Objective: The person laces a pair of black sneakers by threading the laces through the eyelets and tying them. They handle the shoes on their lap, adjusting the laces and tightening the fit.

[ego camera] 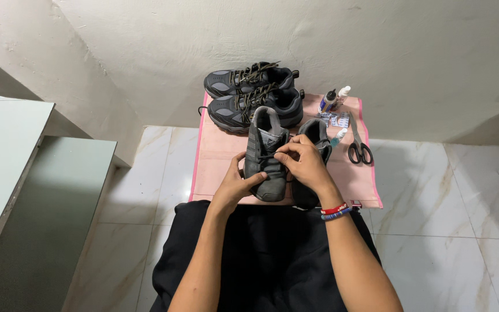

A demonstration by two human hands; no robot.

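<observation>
We look down from head height at our own two bare arms reaching forward over a lap in black cloth. Our right hand [306,163] has its fingers curled and pressed together, pinching the black lace [272,156] on top of a grey shoe [265,156]. Our left hand [235,184] cups the shoe's left side, thumb up along the edge and fingers wrapped beneath. The right wrist wears a red band and a blue band [335,211].

The shoe stands with its toe toward us, at the near edge of a pink mat [218,162] spread on a pale marble floor [434,190]. Touching its right side is its mate [316,136], mostly hidden behind our right hand.

Beyond them, at the far end of the mat and against a rough white wall [261,34], a second pair of dark shoes [252,95] with tan laces lies side by side, toes pointing left. To the right of that pair stand two small bottles [334,98], and nearer us, black-handled scissors [358,144] lie on the mat with the handles toward us. At far left is a grey-green cabinet top [36,214].
</observation>
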